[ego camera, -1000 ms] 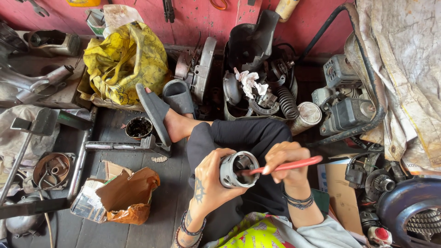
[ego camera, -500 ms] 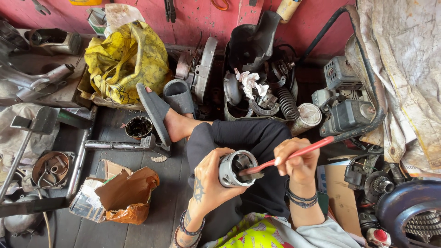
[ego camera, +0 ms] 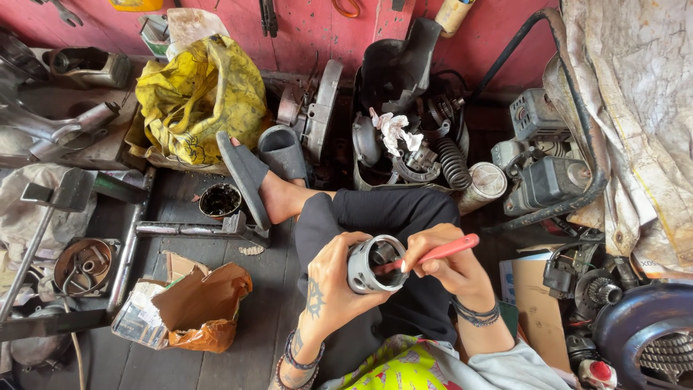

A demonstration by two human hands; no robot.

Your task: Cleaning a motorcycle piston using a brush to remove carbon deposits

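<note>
Lower centre of the frame, above my lap: my left hand (ego camera: 333,285) clenches a grey metal cylinder (ego camera: 375,264) while my right-hand fingers (ego camera: 426,261) grasp a red-handled tool (ego camera: 442,252), whose tip is best worked gently, cylinder held steady.

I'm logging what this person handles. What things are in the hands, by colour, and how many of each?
Grey metal: 1, the piston held in the left hand.
Red: 1, the red-handled tool in the right hand, its tip inside the piston.
Total: 2
</note>
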